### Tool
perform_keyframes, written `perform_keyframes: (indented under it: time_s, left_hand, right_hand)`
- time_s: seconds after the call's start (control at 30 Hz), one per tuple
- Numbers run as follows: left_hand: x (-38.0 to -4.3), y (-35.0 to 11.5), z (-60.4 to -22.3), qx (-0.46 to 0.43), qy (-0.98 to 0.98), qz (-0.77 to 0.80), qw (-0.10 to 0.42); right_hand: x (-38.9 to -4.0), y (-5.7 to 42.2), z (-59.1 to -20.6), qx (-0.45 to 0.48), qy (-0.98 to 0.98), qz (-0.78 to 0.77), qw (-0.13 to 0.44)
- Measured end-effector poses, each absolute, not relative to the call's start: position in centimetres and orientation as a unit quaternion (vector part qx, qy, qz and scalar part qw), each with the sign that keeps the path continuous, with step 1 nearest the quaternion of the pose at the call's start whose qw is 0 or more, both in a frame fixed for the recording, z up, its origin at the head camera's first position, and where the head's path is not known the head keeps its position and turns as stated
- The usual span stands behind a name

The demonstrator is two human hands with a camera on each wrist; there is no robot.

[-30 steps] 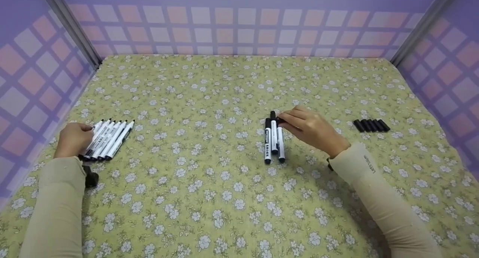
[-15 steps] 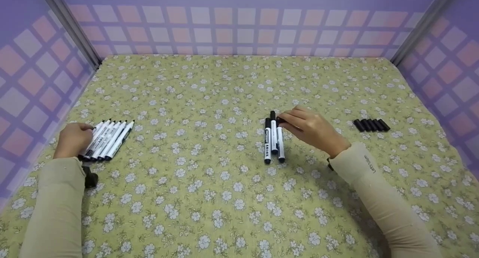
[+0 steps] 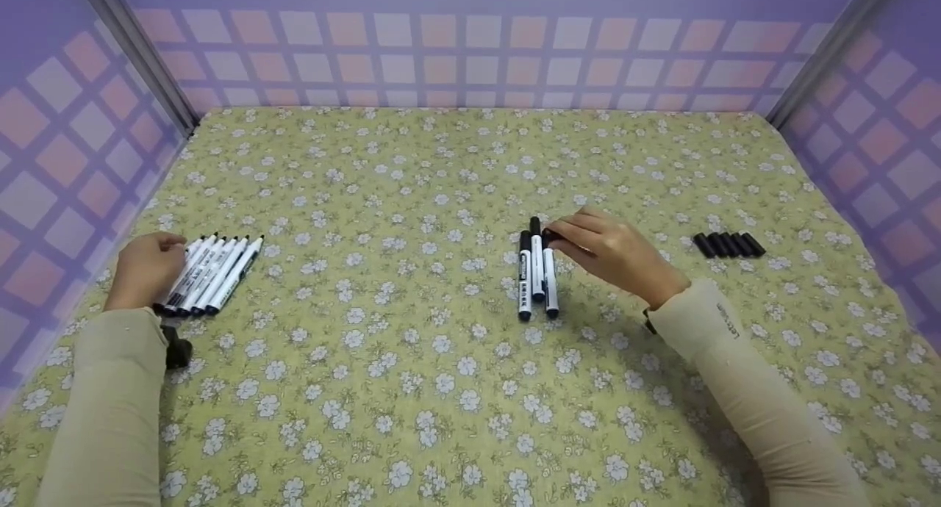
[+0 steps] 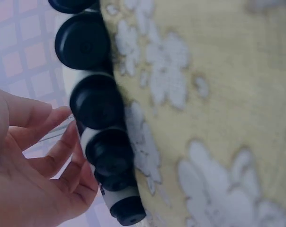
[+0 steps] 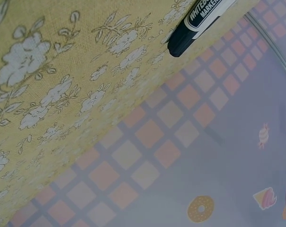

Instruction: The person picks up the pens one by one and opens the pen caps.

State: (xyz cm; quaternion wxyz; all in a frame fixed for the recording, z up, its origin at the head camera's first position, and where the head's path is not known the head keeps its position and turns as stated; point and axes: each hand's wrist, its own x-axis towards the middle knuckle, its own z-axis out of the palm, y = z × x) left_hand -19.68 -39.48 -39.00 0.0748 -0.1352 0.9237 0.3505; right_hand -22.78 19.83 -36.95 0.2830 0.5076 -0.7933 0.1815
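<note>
White marker [image 3: 550, 283], right of frame centre: pinched its cap [image 3: 547, 234] with the right grip [image 3: 614, 253]; middle left, rested the left grip [image 3: 147, 267], unclamped, beside uncapped markers [image 3: 219, 275].

flowered yellow cloth [image 3: 441, 360]: bore three lots. left: row of white uncapped markers [image 3: 220, 275], lay slanted, side by side. right of middle: three capped markers [image 3: 537, 264], lay close together. right: row of black caps [image 3: 728, 245].
</note>
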Motion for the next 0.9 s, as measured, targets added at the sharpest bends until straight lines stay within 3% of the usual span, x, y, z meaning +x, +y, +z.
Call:
perform_keyframes:
  time_s: [0.5, 0.9]
  left_hand:
    - [-20.4, -36.8, -38.0, -0.099, 0.938, 0.333, 0.020]
    - [-21.1, -32.9, -37.3, -0.067, 0.939, 0.337, -0.003]
  right_hand:
    - [-23.2, 21.2, -36.4, 0.489, -0.802, 0.190, 0.285]
    - [-23.6, 22.9, -36.0, 0.442, -0.841, 0.194, 0.245]
